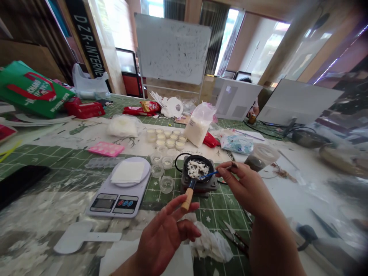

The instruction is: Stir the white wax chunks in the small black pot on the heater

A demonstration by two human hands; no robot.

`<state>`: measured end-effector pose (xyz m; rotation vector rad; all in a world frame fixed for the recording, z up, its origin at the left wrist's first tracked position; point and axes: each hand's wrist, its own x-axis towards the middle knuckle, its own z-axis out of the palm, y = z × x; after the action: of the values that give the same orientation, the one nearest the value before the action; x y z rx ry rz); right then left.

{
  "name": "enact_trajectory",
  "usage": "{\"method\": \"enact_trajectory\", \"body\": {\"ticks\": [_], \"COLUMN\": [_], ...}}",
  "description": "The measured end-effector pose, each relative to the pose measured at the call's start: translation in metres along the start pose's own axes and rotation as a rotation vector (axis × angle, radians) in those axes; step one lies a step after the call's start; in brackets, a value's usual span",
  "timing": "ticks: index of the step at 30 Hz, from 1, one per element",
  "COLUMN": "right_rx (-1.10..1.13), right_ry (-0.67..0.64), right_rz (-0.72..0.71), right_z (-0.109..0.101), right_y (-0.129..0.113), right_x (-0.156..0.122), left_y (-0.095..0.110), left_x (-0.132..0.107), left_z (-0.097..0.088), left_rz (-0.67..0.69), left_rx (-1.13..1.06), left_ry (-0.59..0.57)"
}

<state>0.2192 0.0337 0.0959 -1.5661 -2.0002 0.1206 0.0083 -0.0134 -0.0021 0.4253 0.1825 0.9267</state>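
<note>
A small black pan (209, 161) with a wooden handle (188, 199) sits on a dark, square, stove-like base (199, 188). White flaky lumps (197, 169) lie in it. My right hand (240, 182) pinches a thin blue stick (209, 175), whose far end reaches into the lumps. Palm up, my left hand (168, 232) is at the end of the handle with its fingers apart; whether a fingertip touches the wood, I cannot tell. Left of the pan stand several clear little cups (166, 184). Behind them are several cups filled with a pale substance (170, 143).
On the left are a kitchen scale (115, 191) with white paper, a white scoop-shaped piece (76, 237) and a black phone (21, 182). Scissors (234, 234) and crumpled tissue (211, 241) lie in front. A bag of white granules (198, 128) and a tub (261, 157) stand behind.
</note>
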Motion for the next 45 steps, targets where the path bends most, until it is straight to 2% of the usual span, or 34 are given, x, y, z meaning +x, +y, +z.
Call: {"method": "enact_trajectory", "body": {"ticks": [2,6,10,15,20,25,27,29,32,35,38,41,43,45], "right_rx": [-0.025,-0.011,0.065,0.027,0.045,-0.089,-0.147,-0.16,-0.049,0.041,0.019,-0.016,-0.002,0.013], "right_ry": [0.007,0.102,-0.001,0.05,-0.012,0.18,0.192,0.117,0.018,0.014,-0.002,0.065,0.106,0.067], "right_rz": [0.025,0.086,0.041,0.044,-0.012,0.061,0.079,0.078,0.047,0.025,0.028,0.071,0.076,0.054], "right_z": [0.0,0.0,0.004,0.008,0.007,0.0,0.0,0.001,0.004,0.004,0.004,0.004,0.005,0.006], "right_y": [0.002,0.003,0.0,-0.004,-0.007,0.001,0.004,0.004,-0.001,-0.005,-0.004,-0.001,0.001,0.001], "right_x": [0.001,0.002,0.002,0.003,0.001,0.0,0.0,0.0,0.0,0.001,0.003,0.005,0.005,0.005], "left_y": [0.0,0.001,0.001,0.001,0.002,0.0,-0.002,-0.003,-0.001,0.005,0.012,0.02,0.027,0.035], "left_x": [0.0,0.0,0.0,-0.001,0.0,0.002,0.003,0.005,0.009,0.013,0.016,0.019,0.02,0.019], "left_z": [0.0,0.0,0.0,0.0,0.002,0.001,0.0,-0.002,-0.005,-0.009,-0.012,-0.01,-0.007,-0.001], "left_rz": [0.001,0.003,0.004,0.016,0.023,0.044,0.07,0.107,0.161,0.223,0.287,0.326,0.31,0.25], "left_rx": [-0.002,0.004,0.004,0.003,0.01,0.068,0.111,0.161,0.243,0.333,0.478,0.692,0.837,1.004], "left_ry": [0.001,0.0,0.006,0.003,0.018,0.112,0.187,0.263,0.359,0.404,0.413,0.465,0.518,0.56]}}
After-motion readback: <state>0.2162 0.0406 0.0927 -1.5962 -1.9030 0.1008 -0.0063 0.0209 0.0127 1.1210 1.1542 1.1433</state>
